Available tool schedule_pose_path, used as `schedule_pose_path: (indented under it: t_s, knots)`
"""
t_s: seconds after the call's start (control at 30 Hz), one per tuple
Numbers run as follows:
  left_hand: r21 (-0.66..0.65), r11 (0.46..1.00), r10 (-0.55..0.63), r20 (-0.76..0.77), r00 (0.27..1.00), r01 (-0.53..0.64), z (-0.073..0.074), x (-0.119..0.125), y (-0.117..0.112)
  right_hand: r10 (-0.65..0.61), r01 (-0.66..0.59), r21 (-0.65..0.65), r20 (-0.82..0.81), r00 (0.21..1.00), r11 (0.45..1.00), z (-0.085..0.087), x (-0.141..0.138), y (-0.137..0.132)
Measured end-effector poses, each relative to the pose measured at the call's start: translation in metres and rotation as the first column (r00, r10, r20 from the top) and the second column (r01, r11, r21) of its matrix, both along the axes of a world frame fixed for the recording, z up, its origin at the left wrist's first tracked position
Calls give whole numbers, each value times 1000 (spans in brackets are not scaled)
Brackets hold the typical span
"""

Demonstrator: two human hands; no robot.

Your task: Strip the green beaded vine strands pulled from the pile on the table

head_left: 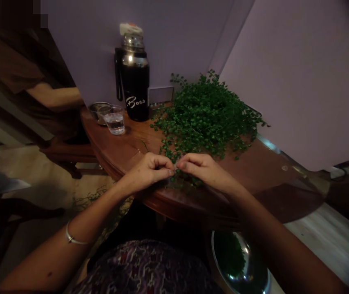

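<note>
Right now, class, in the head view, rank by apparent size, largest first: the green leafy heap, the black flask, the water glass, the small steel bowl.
Green leafy heap, then black flask. Water glass and small steel bowl look alike; the glass hides part of the bowl, so neither is ranked.

Single head-worn view, facing forward and down, close above the bare left hand (150, 173), bare right hand (205, 173) and curved brown wooden counter (116, 161).
</note>
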State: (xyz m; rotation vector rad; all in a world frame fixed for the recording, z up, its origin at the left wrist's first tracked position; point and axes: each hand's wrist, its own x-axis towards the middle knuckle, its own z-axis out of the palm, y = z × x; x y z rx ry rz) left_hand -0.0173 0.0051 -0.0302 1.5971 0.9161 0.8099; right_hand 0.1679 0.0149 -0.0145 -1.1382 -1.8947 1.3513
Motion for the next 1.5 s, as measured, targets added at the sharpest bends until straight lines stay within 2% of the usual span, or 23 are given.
schedule_pose_path:
  t_s: [0.03, 0.1, 0.2, 0.33, 0.47, 0.53, 0.6, 0.63, 0.73, 0.87, 0.93, 1.0, 1.07, 1.1, 1.17, 1.2, 1.27, 1.33, 1.4, 1.5]
  knots:
    - [12, 1000, -8, -12, 1000, 8, 0, 0, 0, 73, -76, 51, 65, 995, 996, 0, 0, 1]
    - [38, 999, -22, -35, 999, 23, 0, -1, 0, 184, -195, 75, 140, 973, 978, 1, 1, 4]
    - [69, 997, -23, -61, 998, 28, 0, -1, 0, 207, -225, 91, 171, 963, 970, -1, 3, 5]
    - [94, 995, -10, -53, 999, 15, -3, 1, 1, 27, -40, 175, 79, 997, 984, -9, 0, 3]
    - [113, 994, 4, -40, 999, 0, -4, 3, 1, -126, 130, 70, -60, 990, 989, -11, -1, 4]
    - [110, 994, -6, -33, 999, 9, -4, 2, 1, -280, 277, -40, -204, 938, 960, -7, 5, 8]
    - [99, 995, -16, -20, 1000, 18, -4, 0, 1, -426, 403, -142, -378, 822, 904, -1, 17, 13]
    - [95, 995, -17, -12, 1000, 18, -4, -1, 0, -463, 425, -189, -444, 767, 885, 2, 24, 16]
    - [76, 997, -14, -12, 1000, 15, -4, -3, 1, -477, 339, -341, -538, 695, 877, 7, 40, 17]
    - [54, 998, -31, -50, 998, 33, -5, -3, 2, -527, 120, -583, -603, 600, 803, 5, 45, 11]
    - [62, 997, -45, -63, 997, 49, -4, -3, 1, -521, 52, -621, -606, 601, 782, 2, 42, 7]
    - [68, 995, -73, -81, 994, 78, -4, -3, 1, -489, 50, -617, -570, 660, 786, 0, 40, 3]
    - [67, 991, -110, -105, 988, 118, -3, -3, 1, -437, 115, -568, -473, 765, 815, -1, 38, -1]
    - [65, 989, -127, -119, 985, 136, -2, -3, 1, -393, 157, -505, -404, 826, 849, 0, 37, -3]
    - [66, 985, -150, -143, 978, 161, -1, -3, 2, -264, 196, -291, -220, 939, 937, 2, 35, -9]
    - [70, 983, -156, -154, 976, 168, -1, -3, 3, -189, 170, -165, -112, 976, 972, 4, 34, -12]
    - [79, 981, -161, -174, 972, 177, 0, -3, 3, -56, 54, 32, 89, 994, 998, 9, 30, -17]
    - [88, 979, -163, -189, 968, 183, 1, -3, 4, 15, -43, 131, 208, 978, 990, 13, 27, -21]
    - [93, 979, -163, -197, 967, 184, 1, -3, 4, 26, -79, 193, 261, 965, 978, 15, 25, -22]
    - [91, 979, -165, -191, 968, 185, -1, -4, 3, -58, -25, 276, 286, 956, 961, 13, 26, -21]
